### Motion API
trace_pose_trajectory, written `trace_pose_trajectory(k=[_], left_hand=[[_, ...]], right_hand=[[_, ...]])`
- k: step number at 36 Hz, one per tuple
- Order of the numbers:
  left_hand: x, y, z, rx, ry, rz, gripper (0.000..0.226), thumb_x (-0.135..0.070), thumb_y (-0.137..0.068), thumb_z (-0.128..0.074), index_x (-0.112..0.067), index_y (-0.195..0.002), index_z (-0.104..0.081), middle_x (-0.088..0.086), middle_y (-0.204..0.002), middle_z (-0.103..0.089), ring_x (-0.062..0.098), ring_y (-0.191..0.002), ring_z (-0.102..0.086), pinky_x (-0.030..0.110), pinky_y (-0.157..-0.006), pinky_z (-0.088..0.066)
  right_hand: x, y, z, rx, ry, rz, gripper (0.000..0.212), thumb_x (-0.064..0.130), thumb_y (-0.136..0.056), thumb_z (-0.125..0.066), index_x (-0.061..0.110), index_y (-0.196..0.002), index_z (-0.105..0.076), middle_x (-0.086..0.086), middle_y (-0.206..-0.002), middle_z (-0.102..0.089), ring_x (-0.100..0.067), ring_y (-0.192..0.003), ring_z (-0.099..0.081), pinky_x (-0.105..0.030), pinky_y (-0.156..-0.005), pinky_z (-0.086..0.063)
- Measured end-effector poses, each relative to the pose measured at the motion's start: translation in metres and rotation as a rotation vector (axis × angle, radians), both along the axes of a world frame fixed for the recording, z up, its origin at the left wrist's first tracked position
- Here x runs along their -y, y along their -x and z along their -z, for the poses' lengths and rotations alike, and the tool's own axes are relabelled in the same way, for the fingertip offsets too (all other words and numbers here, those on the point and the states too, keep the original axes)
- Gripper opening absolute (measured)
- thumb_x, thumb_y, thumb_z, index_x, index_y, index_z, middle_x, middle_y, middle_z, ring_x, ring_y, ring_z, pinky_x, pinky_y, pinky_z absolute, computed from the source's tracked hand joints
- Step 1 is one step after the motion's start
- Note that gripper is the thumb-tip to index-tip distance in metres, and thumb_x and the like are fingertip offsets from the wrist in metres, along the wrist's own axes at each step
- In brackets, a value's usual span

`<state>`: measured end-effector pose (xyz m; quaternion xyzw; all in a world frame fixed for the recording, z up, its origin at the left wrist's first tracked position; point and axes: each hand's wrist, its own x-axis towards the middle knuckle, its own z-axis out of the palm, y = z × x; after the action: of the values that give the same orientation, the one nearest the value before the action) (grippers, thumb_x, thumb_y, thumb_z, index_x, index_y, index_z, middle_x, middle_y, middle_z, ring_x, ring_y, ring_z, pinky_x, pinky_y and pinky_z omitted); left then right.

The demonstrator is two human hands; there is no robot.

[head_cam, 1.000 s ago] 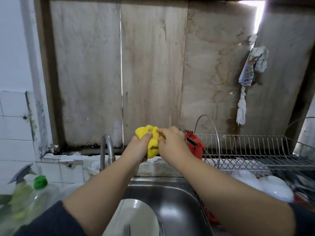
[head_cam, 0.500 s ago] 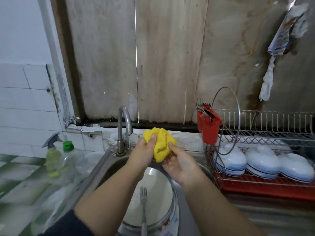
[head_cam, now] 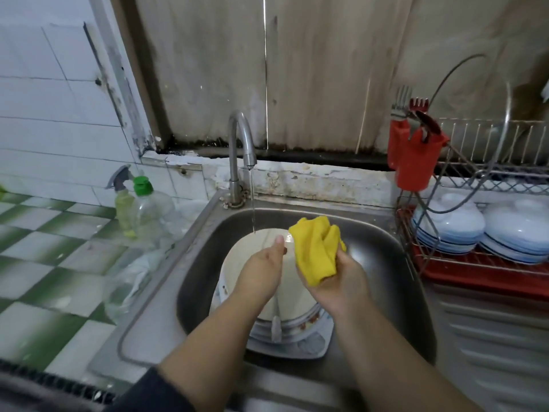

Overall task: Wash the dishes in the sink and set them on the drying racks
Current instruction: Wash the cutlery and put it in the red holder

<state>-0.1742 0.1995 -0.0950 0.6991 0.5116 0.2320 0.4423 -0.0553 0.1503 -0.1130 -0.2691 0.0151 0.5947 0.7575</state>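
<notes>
- A spray bottle [head_cam: 121, 194] and a green-capped bottle [head_cam: 147, 203] stand on the checkered counter [head_cam: 44, 245] left of the sink [head_cam: 383, 251].
- The tap [head_cam: 241, 150] runs a thin stream onto stacked plates [head_cam: 292, 295] in the basin, a utensil [head_cam: 276, 324] lying on top.
- The left hand [head_cam: 263, 270] hovers over the plates, fingers loose, grasping nothing.
- The right hand [head_cam: 341, 281] grips a yellow cloth [head_cam: 318, 251].
- The drying rack [head_cam: 487, 179] holds upturned bowls [head_cam: 487, 230] and a red cutlery cup [head_cam: 414, 157] with forks.

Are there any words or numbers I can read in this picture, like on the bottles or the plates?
No, none can be read.
Green-capped bottle: clear, no label showing.
Spray bottle: no readable label.
Plate in the sink: a coloured rim pattern, too blurred to tell if it holds letters.
Red cup and bowls: no writing visible.
</notes>
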Motion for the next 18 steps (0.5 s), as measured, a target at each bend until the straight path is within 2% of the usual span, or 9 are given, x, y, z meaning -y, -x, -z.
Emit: trace_pose_trajectory(k=[2,4,7,10,14,18], left_hand=[[-0.004,0.004,0.022,-0.169,-0.001,-0.025,0.044,-0.038,-0.101,-0.035,-0.010,-0.116,-0.065,0.010,-0.117,-0.064,0.026,-0.107,-0.057,0.024,-0.079,-0.037],[-0.007,0.007,0.037,-0.277,-0.001,-0.019,0.040,-0.037,-0.099,-0.040,-0.010,-0.114,-0.065,0.012,-0.118,-0.063,0.028,-0.105,-0.058,0.028,-0.085,-0.045],[-0.002,0.010,0.057,-0.455,0.020,-0.011,0.046,-0.042,-0.097,-0.040,-0.011,-0.125,-0.059,0.012,-0.129,-0.054,0.030,-0.116,-0.052,0.033,-0.095,-0.040],[0.004,0.012,0.073,-0.591,0.010,0.036,0.047,-0.044,-0.095,-0.043,-0.011,-0.126,-0.057,0.012,-0.130,-0.053,0.029,-0.118,-0.051,0.033,-0.097,-0.039],[0.003,0.011,0.082,-0.653,-0.016,0.039,0.045,-0.046,-0.093,-0.048,-0.012,-0.121,-0.061,0.011,-0.125,-0.055,0.028,-0.115,-0.053,0.035,-0.095,-0.043],[0.002,0.011,0.086,-0.658,-0.013,0.025,0.039,-0.042,-0.091,-0.049,-0.011,-0.106,-0.068,0.012,-0.112,-0.062,0.028,-0.105,-0.058,0.034,-0.087,-0.049]], right_hand=[[0.002,-0.002,0.013,-0.051,0.033,0.008,0.041,0.038,-0.099,-0.037,0.018,-0.094,-0.073,-0.008,-0.092,-0.074,-0.026,-0.074,-0.072,-0.043,-0.070,-0.056],[0.007,0.000,0.016,-0.053,0.058,0.016,0.032,0.036,-0.099,-0.038,0.021,-0.106,-0.066,-0.009,-0.087,-0.074,-0.028,-0.069,-0.072,-0.045,-0.062,-0.057],[0.009,0.004,0.028,-0.075,0.082,0.017,0.031,0.032,-0.098,-0.038,0.016,-0.098,-0.065,-0.010,-0.077,-0.073,-0.027,-0.061,-0.070,-0.040,-0.055,-0.057],[0.015,0.009,0.038,-0.101,0.087,0.012,0.035,0.032,-0.098,-0.037,0.012,-0.091,-0.064,-0.012,-0.075,-0.073,-0.027,-0.058,-0.070,-0.039,-0.054,-0.057],[0.018,0.011,0.048,-0.141,0.066,0.008,0.036,0.032,-0.098,-0.035,0.011,-0.096,-0.064,-0.014,-0.080,-0.073,-0.030,-0.061,-0.070,-0.042,-0.055,-0.058],[0.020,0.011,0.051,-0.163,0.041,0.021,0.036,0.031,-0.099,-0.034,0.011,-0.100,-0.064,-0.016,-0.083,-0.073,-0.032,-0.065,-0.071,-0.043,-0.054,-0.058]])
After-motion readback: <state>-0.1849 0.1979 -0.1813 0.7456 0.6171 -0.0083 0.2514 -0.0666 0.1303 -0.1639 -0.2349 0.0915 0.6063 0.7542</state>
